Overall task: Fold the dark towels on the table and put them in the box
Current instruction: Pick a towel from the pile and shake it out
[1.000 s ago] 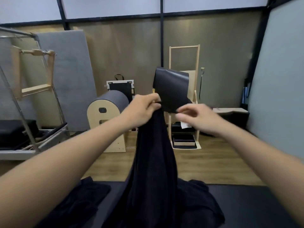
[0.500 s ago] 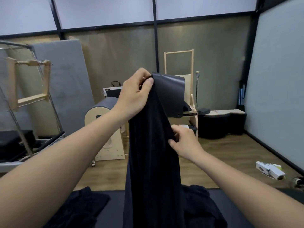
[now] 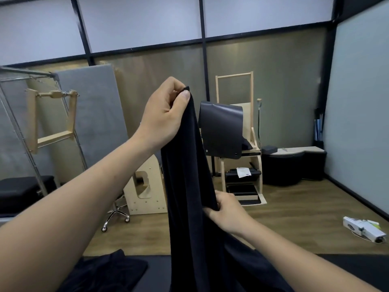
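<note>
Gym gear and a wood floor sit behind the dark table (image 3: 357, 261). A moment ago both hands were close together at the top of the towel (image 3: 189, 207). Now the left hand (image 3: 166, 114) is up high and pinches the top corner. The right hand (image 3: 227, 211) has slid down the right edge and grips it lower. The towel hangs long, with its end on the table. I think the person wants the next corner, so folding has not begun. One more towel (image 3: 105, 270) lies bunched near left. No box shows.
</note>
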